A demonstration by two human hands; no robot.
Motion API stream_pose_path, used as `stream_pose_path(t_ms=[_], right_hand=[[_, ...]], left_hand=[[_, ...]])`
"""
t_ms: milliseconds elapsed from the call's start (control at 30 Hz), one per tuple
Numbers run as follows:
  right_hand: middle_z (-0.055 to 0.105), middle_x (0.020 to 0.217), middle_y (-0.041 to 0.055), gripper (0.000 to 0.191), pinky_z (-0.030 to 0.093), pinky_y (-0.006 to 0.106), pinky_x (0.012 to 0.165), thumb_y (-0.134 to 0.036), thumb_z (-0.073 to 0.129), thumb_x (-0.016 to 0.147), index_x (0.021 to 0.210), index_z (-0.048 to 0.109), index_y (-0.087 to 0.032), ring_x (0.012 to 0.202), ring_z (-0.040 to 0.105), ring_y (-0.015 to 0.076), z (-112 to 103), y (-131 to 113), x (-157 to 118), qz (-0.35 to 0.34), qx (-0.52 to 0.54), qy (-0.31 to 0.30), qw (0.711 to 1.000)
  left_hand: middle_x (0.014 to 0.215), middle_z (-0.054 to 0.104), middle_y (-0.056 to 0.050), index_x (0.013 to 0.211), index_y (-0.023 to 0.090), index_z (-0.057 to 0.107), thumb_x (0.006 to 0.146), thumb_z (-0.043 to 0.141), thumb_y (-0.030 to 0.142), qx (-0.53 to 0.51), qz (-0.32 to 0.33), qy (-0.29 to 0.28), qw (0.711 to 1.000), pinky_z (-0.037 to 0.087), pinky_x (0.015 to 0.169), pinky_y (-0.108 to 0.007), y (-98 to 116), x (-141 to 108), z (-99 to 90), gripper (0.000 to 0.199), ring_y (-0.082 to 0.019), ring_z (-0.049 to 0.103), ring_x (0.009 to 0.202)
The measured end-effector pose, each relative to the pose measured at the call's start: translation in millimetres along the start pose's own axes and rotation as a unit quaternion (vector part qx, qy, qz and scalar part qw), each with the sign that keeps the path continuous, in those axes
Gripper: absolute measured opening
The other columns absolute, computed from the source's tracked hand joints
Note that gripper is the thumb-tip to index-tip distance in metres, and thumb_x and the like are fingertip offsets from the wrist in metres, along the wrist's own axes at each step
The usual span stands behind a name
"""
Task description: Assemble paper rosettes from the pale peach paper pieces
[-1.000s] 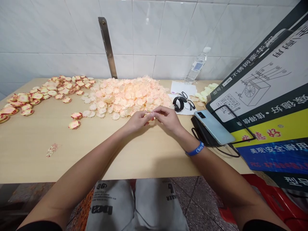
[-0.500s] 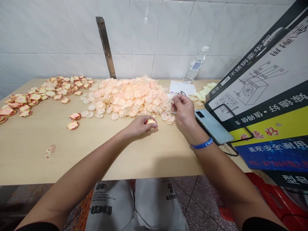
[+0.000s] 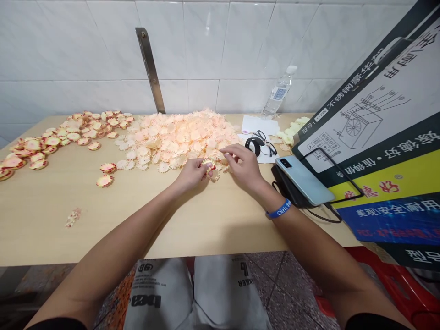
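My left hand point(image 3: 192, 175) is closed round a small stack of scalloped, flower-shaped discs point(image 3: 210, 168), pale yellow with red edges. It rests by the front of a big heap of thin pale-pink flower-shaped discs point(image 3: 182, 135). My right hand point(image 3: 244, 167), with a blue wristband point(image 3: 278, 210), hovers just right of the stack at the heap's front right edge. Its forefinger reaches left and the thumb sits a little apart below it. I see nothing between those fingertips.
Red-edged stacks point(image 3: 34, 144) lie at the left, with two more stacks point(image 3: 106, 180) nearer. At the right are eyeglasses point(image 3: 270, 145) on paper, a black ring-shaped item point(image 3: 253, 145), a phone point(image 3: 305, 181), a water bottle point(image 3: 277, 96) and a large printed box point(image 3: 374, 133).
My right hand has moved left from beside the paper toward the stack, uncovering the eyeglasses and the black ring. My left hand, still holding the stack, has shifted slightly left and up.
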State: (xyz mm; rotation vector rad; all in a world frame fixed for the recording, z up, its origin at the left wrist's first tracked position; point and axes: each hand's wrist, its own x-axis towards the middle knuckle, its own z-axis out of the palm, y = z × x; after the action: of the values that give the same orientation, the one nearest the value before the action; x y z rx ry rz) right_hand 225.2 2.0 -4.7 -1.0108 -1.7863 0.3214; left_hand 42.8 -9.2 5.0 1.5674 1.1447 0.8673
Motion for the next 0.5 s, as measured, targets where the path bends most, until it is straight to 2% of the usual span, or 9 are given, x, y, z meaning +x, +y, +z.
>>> stream_pose_path(t_ms=[167, 300, 400, 500], right_hand=[[0.07, 0.086, 0.0049, 0.015, 0.045, 0.029, 0.063, -0.027, 0.058, 0.088, 0.084, 0.071, -0.021, 0.08, 0.063, 0.0175, 8, -12, -6, 0.018, 0.059, -0.046, 0.997], [0.069, 0.089, 0.0049, 0.014, 0.044, 0.028, 0.064, -0.032, 0.065, 0.084, 0.09, 0.071, -0.02, 0.079, 0.061, 0.0164, 12, -15, -8, 0.073, 0.116, -0.064, 0.989], [0.067, 0.09, 0.0048, 0.022, 0.044, 0.028, 0.062, -0.034, 0.071, 0.078, 0.095, 0.07, -0.02, 0.078, 0.06, 0.0162, 15, -16, -9, 0.111, 0.156, -0.083, 0.978], [0.066, 0.085, 0.004, 0.015, 0.043, 0.028, 0.061, -0.034, 0.07, 0.078, 0.084, 0.07, -0.02, 0.077, 0.059, 0.0164, 16, -14, -9, 0.109, 0.167, -0.084, 0.976]], left_hand=[[0.046, 0.037, 0.005, 0.055, 0.017, 0.045, 0.087, 0.048, 0.044, 0.0, -0.001, 0.015, 1.0, 0.022, 0.047, -0.024, -2, 0, 1.0, 0.042, -0.006, 0.028, 0.042], [0.045, 0.029, 0.005, 0.05, 0.02, 0.031, 0.088, 0.041, 0.061, 0.027, 0.015, 0.036, 0.999, 0.02, 0.048, -0.025, -2, -1, -0.4, 0.056, -0.007, 0.027, 0.044], [0.047, 0.029, 0.004, 0.05, 0.02, 0.032, 0.087, 0.034, 0.067, 0.067, 0.038, 0.019, 0.997, 0.021, 0.048, -0.026, -5, -1, -1.4, 0.06, -0.009, 0.028, 0.046], [0.049, 0.029, 0.003, 0.052, 0.02, 0.032, 0.089, 0.029, 0.068, 0.105, 0.056, 0.005, 0.993, 0.021, 0.049, -0.027, -7, -1, -0.9, 0.061, -0.01, 0.029, 0.049]])
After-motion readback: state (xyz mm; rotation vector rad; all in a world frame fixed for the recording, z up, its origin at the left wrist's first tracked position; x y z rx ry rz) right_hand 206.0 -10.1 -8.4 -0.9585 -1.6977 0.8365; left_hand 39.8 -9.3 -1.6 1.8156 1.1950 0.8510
